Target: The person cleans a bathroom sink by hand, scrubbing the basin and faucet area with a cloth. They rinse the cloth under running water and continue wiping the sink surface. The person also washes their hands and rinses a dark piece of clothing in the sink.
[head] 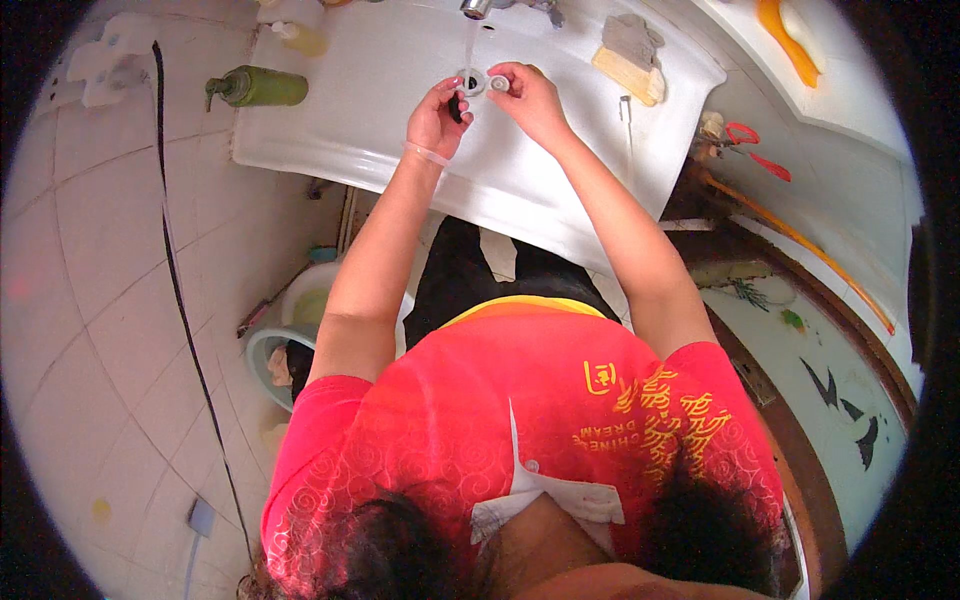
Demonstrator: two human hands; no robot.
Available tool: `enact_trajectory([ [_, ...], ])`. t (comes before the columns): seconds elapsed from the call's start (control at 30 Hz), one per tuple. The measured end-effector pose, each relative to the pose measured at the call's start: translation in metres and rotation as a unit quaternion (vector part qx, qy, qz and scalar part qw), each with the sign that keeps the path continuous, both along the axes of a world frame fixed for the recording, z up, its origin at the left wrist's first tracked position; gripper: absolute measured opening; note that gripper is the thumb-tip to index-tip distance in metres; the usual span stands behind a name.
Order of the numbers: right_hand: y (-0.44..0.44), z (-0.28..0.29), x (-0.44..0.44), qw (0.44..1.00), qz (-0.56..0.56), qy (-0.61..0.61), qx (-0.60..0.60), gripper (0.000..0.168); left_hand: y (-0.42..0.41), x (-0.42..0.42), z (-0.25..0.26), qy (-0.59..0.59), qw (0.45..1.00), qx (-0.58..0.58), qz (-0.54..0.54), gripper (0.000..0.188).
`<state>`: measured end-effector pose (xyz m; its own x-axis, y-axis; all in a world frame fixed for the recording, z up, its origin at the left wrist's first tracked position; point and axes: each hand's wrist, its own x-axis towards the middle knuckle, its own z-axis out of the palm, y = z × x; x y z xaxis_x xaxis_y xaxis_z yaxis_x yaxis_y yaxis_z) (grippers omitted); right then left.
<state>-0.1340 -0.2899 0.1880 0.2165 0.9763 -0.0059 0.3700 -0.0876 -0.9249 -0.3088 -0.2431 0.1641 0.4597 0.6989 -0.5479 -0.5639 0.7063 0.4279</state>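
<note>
Over the white washbasin (360, 82), my left hand (435, 120) has its fingers closed around a small black object (454, 109). A clear band circles that wrist. Between the fingertips of my right hand (534, 101) is a small round white cap-like piece (499, 84), its ringed face turned up. Both hands are beside the drain (472, 84), one on each side. A thin stream of water (470, 49) falls from the metal faucet (475, 9) towards the drain and passes close to my left fingertips. What the black object is, I cannot tell.
A green pump bottle (266, 85) lies at the basin's left. On the right are a yellow sponge (626, 75), a grey cloth (632, 39) and a thin white stick-like tool (627, 120). Red-handled scissors (757, 150) hang by the right wall. Below left stands a tub (262, 352).
</note>
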Motion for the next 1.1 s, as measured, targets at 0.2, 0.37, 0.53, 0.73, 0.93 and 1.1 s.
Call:
enact_trajectory([
  [0.2, 0.034, -0.008, -0.023, 0.996, -0.004, 0.078, -0.032, 0.030, -0.002, -0.014, 0.004, 0.047, 0.999, 0.001, 0.002, 0.016],
  [0.37, 0.047, -0.010, -0.021, 0.993, 0.016, 0.105, -0.054, 0.030, 0.000, -0.017, 0.004, 0.055, 0.998, -0.001, 0.008, 0.016],
  [0.53, 0.043, -0.003, -0.024, 0.998, 0.023, 0.049, -0.026, 0.031, 0.005, -0.007, 0.006, 0.091, 0.995, 0.022, -0.021, 0.018],
  [0.73, 0.024, 0.014, -0.019, 0.987, 0.094, -0.124, 0.047, 0.035, 0.016, 0.010, 0.010, 0.076, 0.987, 0.072, -0.122, 0.024],
  [0.93, -0.015, 0.012, 0.024, 0.984, 0.134, 0.119, -0.021, 0.039, 0.013, 0.018, 0.011, 0.103, 0.974, 0.048, -0.198, 0.016],
  [1.1, -0.126, -0.001, 0.087, 0.984, -0.073, -0.094, -0.132, 0.037, 0.012, 0.015, 0.010, 0.018, 0.980, 0.025, -0.195, 0.019],
])
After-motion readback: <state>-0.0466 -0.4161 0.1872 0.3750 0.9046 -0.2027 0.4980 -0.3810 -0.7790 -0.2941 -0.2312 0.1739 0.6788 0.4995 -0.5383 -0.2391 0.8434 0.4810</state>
